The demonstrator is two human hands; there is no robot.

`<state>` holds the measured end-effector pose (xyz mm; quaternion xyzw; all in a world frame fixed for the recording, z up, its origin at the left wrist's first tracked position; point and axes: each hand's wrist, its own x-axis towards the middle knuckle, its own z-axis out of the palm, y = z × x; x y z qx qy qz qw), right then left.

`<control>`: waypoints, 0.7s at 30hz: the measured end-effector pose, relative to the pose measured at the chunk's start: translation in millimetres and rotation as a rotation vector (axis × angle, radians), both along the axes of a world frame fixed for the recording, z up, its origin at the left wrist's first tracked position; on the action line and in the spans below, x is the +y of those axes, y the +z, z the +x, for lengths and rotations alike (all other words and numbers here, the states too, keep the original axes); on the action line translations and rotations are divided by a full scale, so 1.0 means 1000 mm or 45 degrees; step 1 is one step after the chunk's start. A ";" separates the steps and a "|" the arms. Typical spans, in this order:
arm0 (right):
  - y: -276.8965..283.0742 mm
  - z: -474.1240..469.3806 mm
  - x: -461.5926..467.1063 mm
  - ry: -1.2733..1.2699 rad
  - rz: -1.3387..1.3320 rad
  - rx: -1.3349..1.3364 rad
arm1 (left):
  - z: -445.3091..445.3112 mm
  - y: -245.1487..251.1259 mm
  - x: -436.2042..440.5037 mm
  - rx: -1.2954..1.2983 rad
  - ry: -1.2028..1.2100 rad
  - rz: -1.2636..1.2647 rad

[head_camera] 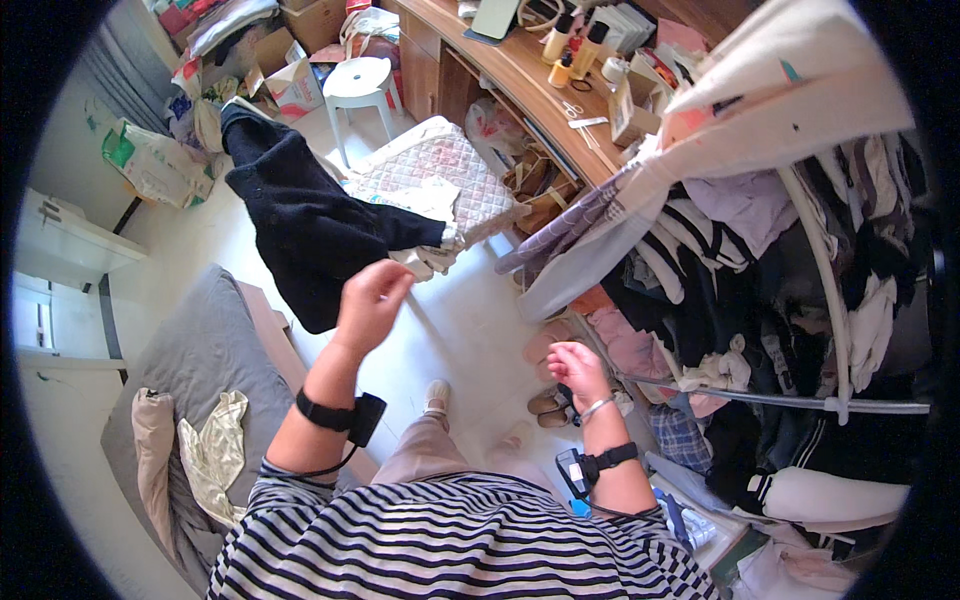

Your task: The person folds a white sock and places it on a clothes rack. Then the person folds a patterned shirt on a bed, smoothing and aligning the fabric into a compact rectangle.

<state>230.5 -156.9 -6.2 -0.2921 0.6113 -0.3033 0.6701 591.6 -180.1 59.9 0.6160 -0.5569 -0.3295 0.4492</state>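
My left hand (375, 306) is raised with its fingers curled in, and nothing shows in it. Just beyond it hangs a black knitted garment (304, 217), one sleeve lying across a quilted seat cover (450, 165). I cannot tell whether the hand touches the garment. On the seat cover, a crumpled white printed cloth (431, 196) lies partly under the sleeve. My right hand (579, 369) hangs in the air with loosely bent fingers and holds nothing visible. Below it a pair of brown slippers (551, 406) rests on the floor.
To the right stands an open fabric wardrobe with a white pole (814, 247), full of clothes; its cloth flap (780, 112) is thrown up. A grey bed (202, 337) with garments lies left. Ahead are a white stool (360, 79) and a wooden desk (517, 82) holding bottles and scissors.
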 end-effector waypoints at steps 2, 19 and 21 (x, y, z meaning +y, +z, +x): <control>0.003 0.038 -0.016 0.186 0.029 0.008 | 0.034 0.016 0.005 0.128 0.131 -0.086; -0.042 0.130 -0.141 0.438 0.215 -0.062 | 0.121 0.075 -0.040 -0.869 0.751 -0.350; -0.051 0.140 -0.166 0.456 0.215 -0.052 | 0.123 0.072 -0.053 -0.820 0.779 -0.194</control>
